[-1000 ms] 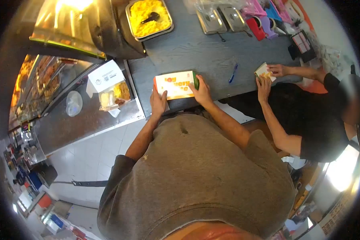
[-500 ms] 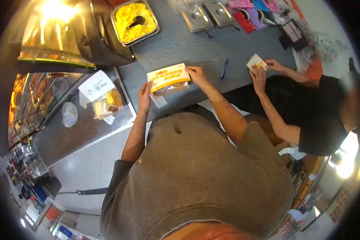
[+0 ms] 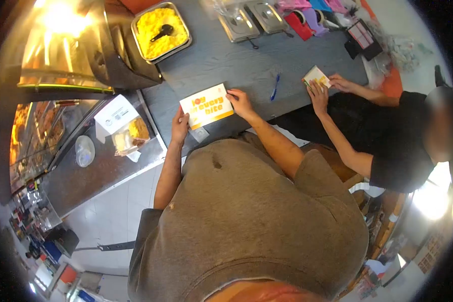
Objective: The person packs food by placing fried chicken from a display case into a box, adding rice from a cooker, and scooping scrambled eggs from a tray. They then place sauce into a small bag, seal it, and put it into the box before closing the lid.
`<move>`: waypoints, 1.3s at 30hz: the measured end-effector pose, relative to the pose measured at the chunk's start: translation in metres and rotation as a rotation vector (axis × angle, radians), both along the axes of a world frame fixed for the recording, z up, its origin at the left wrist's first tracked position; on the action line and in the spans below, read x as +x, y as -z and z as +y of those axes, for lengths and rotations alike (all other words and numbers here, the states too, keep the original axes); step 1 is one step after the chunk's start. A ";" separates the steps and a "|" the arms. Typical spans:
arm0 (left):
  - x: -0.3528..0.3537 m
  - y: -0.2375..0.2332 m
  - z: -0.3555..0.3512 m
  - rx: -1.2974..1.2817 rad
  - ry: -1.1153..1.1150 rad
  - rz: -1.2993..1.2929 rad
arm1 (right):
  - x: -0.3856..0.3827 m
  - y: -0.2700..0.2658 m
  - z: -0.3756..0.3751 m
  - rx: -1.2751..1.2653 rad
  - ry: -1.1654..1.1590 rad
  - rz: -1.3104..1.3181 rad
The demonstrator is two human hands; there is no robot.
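A white cardboard food box [image 3: 207, 106] with "joy in every bite" in orange and red letters and a yellow band along its near edge is between my two hands, over the counter. My left hand [image 3: 180, 125] grips its left edge, thumb towards the near corner. At the right edge my right hand [image 3: 241, 103] pinches the cardboard. Just under the near edge lies a small clear plastic packet [image 3: 199, 134], partly covered by the box. The box's underside is hidden.
A metal tray of yellow food [image 3: 161, 32] with a black scoop, lidded metal pans [image 3: 239, 25] and a blue pen [image 3: 275, 86] are on the counter [image 3: 201, 60]. An open food box [image 3: 119, 116] stands left. A co-worker's hands [image 3: 319, 95] hold another box [image 3: 315, 76] at right.
The box's printed face was curved and tilted, with a clear part showing below; now it looks flatter and faces up more. My right hand has shifted slightly left and down with it.
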State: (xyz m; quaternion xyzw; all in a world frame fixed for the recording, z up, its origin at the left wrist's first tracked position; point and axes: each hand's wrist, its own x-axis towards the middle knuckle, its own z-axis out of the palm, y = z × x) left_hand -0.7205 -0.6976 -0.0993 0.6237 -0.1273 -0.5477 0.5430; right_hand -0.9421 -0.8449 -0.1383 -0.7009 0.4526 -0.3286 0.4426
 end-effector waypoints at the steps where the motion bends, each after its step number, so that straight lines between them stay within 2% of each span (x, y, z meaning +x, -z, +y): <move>1: 0.009 0.016 -0.004 0.037 0.093 -0.268 | -0.001 -0.034 -0.005 0.377 -0.055 0.075; 2: 0.014 0.024 -0.006 0.077 0.189 -0.534 | 0.000 -0.048 -0.006 0.379 -0.065 0.071; 3: 0.013 -0.010 -0.013 0.177 0.287 -0.882 | 0.000 -0.057 -0.006 0.111 -0.099 0.193; 4: 0.018 -0.034 -0.018 0.180 0.284 -0.888 | 0.002 -0.071 -0.007 -0.161 -0.127 0.308; 5: 0.021 -0.053 -0.023 -0.025 0.359 -1.146 | 0.003 -0.115 -0.005 -0.112 -0.373 0.446; 6: 0.023 -0.062 -0.025 -0.241 0.434 -1.397 | 0.006 -0.125 -0.003 -0.118 -0.373 0.441; 8: 0.021 -0.058 -0.012 -0.201 0.381 -1.354 | 0.012 -0.134 0.007 -0.482 -0.766 0.542; 9: 0.016 -0.054 -0.006 -0.169 0.318 -1.308 | 0.016 -0.129 0.014 -0.516 -0.755 0.554; 11: 0.004 -0.045 0.021 0.034 0.481 -1.148 | 0.019 -0.096 0.023 -0.586 -0.683 0.596; 12: -0.008 -0.034 0.034 -0.085 0.531 -1.264 | 0.017 -0.089 0.026 -0.514 -0.650 0.619; 13: -0.019 -0.020 0.043 -0.003 0.603 -1.223 | 0.011 -0.086 0.026 -0.540 -0.639 0.620; 16: -0.043 0.017 0.030 -0.011 0.666 -1.439 | -0.008 -0.096 0.010 -0.546 -0.629 0.665; 18: -0.063 0.009 -0.006 -0.066 0.702 -1.408 | -0.026 -0.102 -0.007 -0.411 -0.514 0.738; 20: -0.086 0.008 -0.049 -0.117 0.715 -1.380 | -0.049 -0.102 -0.031 -0.411 -0.441 0.690; 22: -0.109 0.008 -0.089 -0.287 0.668 -1.331 | -0.073 -0.109 -0.056 -0.349 -0.299 0.764; 27: -0.176 0.001 -0.173 -0.244 0.687 -1.301 | -0.122 -0.109 -0.108 -0.370 -0.048 0.771; 30: -0.206 -0.004 -0.207 -0.217 0.677 -1.246 | -0.149 -0.083 -0.142 -0.429 -0.009 0.820; 33: -0.211 -0.003 -0.222 -0.222 0.610 -1.105 | -0.159 -0.089 -0.160 -0.410 -0.065 0.776; 35: -0.206 -0.005 -0.224 -0.257 0.543 -1.036 | -0.156 -0.115 -0.172 -0.378 -0.111 0.785; 37: -0.192 -0.019 -0.219 -0.260 0.573 -1.057 | -0.150 -0.148 -0.190 -0.054 -0.258 0.900; 38: -0.186 -0.023 -0.214 -0.268 0.582 -1.059 | -0.147 -0.157 -0.199 -0.052 -0.246 0.899; 39: -0.179 -0.028 -0.207 -0.300 0.548 -1.029 | -0.142 -0.165 -0.209 -0.094 -0.056 0.701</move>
